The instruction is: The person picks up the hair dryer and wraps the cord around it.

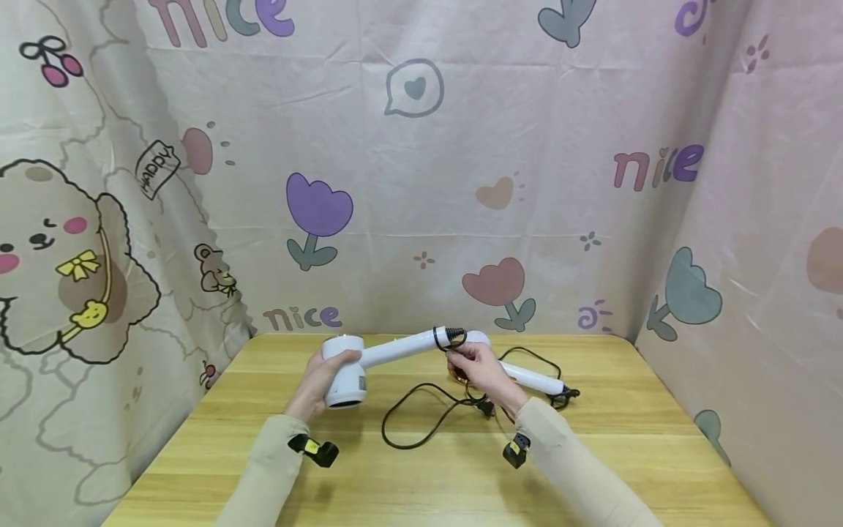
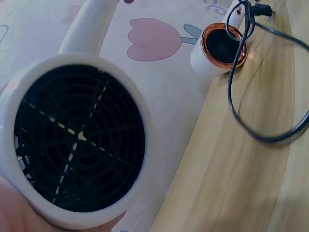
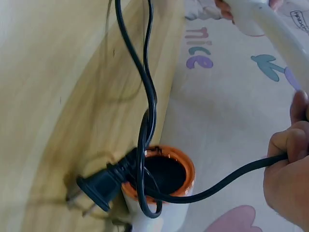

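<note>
My left hand [image 1: 312,388] grips the barrel of a white hair dryer [image 1: 349,384], lifted above the table, its handle pointing right. The dryer's dark round grille [image 2: 79,137] fills much of the left wrist view. At the handle's end my right hand [image 1: 484,369] pinches the dryer's black cord [image 3: 231,176] in curled fingers. Some of the cord loops round the handle end, and a long loop trails over the table. A two-pin plug [image 3: 104,186] hangs by a tangle of cord, in front of a second dryer's copper rim.
Behind my right hand a second white hair dryer [image 1: 533,379] with a copper-coloured rim [image 2: 207,41] lies on the wooden table [image 1: 421,483], its own black cord bunched at the handle end. A printed curtain [image 1: 408,183] encloses the table's back and sides.
</note>
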`<state>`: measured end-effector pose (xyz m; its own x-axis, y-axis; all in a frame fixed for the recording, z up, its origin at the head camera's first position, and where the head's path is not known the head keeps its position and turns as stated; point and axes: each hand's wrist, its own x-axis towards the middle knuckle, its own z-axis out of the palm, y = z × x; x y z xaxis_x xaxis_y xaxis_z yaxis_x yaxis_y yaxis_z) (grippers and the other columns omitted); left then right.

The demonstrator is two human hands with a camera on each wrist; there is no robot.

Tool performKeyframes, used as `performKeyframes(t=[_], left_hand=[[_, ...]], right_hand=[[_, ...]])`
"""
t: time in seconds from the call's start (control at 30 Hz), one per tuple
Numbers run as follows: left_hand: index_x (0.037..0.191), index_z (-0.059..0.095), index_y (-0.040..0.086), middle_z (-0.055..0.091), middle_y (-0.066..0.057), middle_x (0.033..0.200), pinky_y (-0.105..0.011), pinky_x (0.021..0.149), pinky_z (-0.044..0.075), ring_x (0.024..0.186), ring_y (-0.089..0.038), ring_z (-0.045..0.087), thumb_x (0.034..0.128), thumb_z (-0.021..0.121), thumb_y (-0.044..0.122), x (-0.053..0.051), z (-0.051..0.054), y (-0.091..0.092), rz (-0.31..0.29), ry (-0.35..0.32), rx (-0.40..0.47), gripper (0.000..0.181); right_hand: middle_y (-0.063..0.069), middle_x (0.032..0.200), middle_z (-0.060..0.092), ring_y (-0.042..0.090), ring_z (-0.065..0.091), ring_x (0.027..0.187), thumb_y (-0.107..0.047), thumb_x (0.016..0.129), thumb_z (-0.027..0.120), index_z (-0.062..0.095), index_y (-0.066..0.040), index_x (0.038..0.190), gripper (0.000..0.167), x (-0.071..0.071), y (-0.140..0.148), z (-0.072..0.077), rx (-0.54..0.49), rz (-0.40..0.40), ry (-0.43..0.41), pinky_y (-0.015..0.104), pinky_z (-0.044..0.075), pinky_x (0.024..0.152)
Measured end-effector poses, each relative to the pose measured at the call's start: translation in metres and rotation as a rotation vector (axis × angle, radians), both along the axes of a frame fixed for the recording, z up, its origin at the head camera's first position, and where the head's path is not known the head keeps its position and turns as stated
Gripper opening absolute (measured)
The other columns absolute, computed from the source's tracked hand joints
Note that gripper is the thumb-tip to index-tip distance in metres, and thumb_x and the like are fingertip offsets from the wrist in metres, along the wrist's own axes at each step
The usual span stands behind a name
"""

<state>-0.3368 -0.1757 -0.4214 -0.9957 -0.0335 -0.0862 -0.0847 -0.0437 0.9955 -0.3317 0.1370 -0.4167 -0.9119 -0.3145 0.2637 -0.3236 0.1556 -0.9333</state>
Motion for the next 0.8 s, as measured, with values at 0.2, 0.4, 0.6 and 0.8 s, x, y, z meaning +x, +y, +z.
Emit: performKeyframes(t=[0.2, 0.4, 0.6, 0.8], left_hand=[[0.146, 0.030, 0.011, 0.060, -0.013, 0.109, -0.046, 0.071, 0.061, 0.080, -0.023, 0.067, 0.0860, 0.072, 0.027, -0.002, 0.000, -0.010, -0.095, -0.025, -0.024, 0.075], [0.144, 0.029, 0.009, 0.058, -0.017, 0.113, -0.049, 0.069, 0.061, 0.081, -0.025, 0.067, 0.0850, 0.072, 0.022, -0.003, 0.002, -0.021, -0.170, 0.007, -0.102, 0.074], [0.142, 0.032, 0.006, 0.053, -0.023, 0.122, -0.044, 0.071, 0.060, 0.089, -0.026, 0.064, 0.0808, 0.077, 0.019, -0.004, 0.006, -0.024, -0.188, 0.089, -0.241, 0.077], [0.142, 0.034, 0.007, 0.052, -0.024, 0.125, -0.039, 0.073, 0.059, 0.097, -0.031, 0.061, 0.0745, 0.083, 0.019, -0.005, 0.012, -0.020, -0.163, 0.251, -0.421, 0.085]], right_hand=[[-0.005, 0.065, 0.063, 0.005, 0.040, 0.050, -0.013, 0.095, 0.063, 0.074, 0.002, 0.093, 0.019, -0.002, 0.011, 0.012, 0.184, 0.054, 0.076, 0.017, 0.034, 0.046], [0.003, 0.074, 0.068, 0.006, 0.048, 0.059, 0.000, 0.087, 0.066, 0.077, -0.007, 0.091, 0.014, -0.007, 0.018, 0.021, 0.438, 0.152, 0.213, 0.021, 0.046, 0.051], [-0.007, 0.077, 0.068, 0.001, 0.052, 0.063, -0.009, 0.092, 0.065, 0.075, -0.016, 0.092, 0.012, -0.017, 0.015, 0.033, 0.745, 0.226, 0.419, 0.019, 0.049, 0.061], [-0.013, 0.061, 0.056, 0.002, 0.045, 0.050, -0.027, 0.097, 0.062, 0.070, -0.020, 0.078, 0.021, -0.017, 0.003, 0.048, 0.967, 0.158, 0.412, 0.021, 0.044, 0.057]])
